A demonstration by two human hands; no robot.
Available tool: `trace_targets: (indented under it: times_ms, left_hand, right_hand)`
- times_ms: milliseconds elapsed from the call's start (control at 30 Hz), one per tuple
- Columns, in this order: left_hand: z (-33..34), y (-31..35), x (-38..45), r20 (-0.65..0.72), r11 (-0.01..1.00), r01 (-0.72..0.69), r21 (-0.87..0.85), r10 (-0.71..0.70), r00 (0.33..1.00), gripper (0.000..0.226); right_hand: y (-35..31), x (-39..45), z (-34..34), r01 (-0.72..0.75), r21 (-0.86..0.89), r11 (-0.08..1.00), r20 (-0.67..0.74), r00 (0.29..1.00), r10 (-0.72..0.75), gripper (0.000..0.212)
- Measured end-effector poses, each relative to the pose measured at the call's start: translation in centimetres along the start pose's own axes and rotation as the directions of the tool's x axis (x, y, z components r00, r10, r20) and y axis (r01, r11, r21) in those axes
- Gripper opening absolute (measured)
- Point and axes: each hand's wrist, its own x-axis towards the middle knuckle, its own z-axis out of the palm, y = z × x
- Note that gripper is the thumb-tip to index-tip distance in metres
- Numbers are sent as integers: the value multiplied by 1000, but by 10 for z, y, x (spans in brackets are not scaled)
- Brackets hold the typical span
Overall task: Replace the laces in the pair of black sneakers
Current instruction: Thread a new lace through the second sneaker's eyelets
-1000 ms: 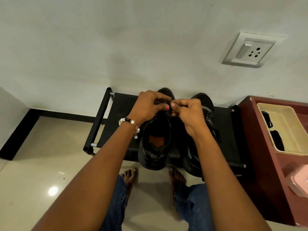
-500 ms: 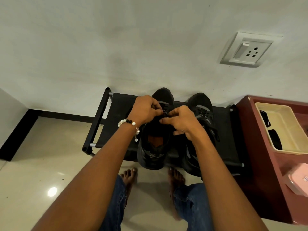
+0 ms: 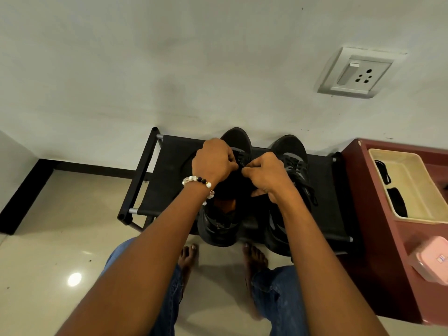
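Observation:
Two black sneakers stand side by side on a low black shoe rack against the wall. Over the left sneaker both my hands meet at the lacing. My left hand, with a bead bracelet on the wrist, has its fingers curled and pinches the black lace near the eyelets. My right hand pinches the same lace from the other side, fingertips almost touching the left ones. The right sneaker is laced, its lace ends hanging loose beside my right wrist.
A dark red cabinet stands right of the rack, bearing a cream tray with dark items and a pink box. A wall socket is above. My bare feet stand on the glossy tiled floor before the rack.
Both hands have come down from near the left sneaker's toe toward its tongue. They stay pinched together on the lace, now lower over the shoe's opening.

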Motion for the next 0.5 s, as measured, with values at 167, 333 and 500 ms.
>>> trace_targets:
  times_ms: [167, 333, 500]
  left_hand:
    - [6, -4, -2, 36, 972, 112, -205, -107, 994, 11]
    - [8, -6, 0, 165, 871, 288, -399, -240, 956, 12]
    - [11, -5, 1, 186, 830, 335, -446, -280, 942, 12]
  right_hand:
    - [3, -1, -4, 40, 4, 999, 38, 998, -41, 13]
    - [6, 3, -7, 49, 16, 999, 97, 994, -50, 13]
    - [12, 7, -9, 73, 62, 995, 177, 981, -83, 17]
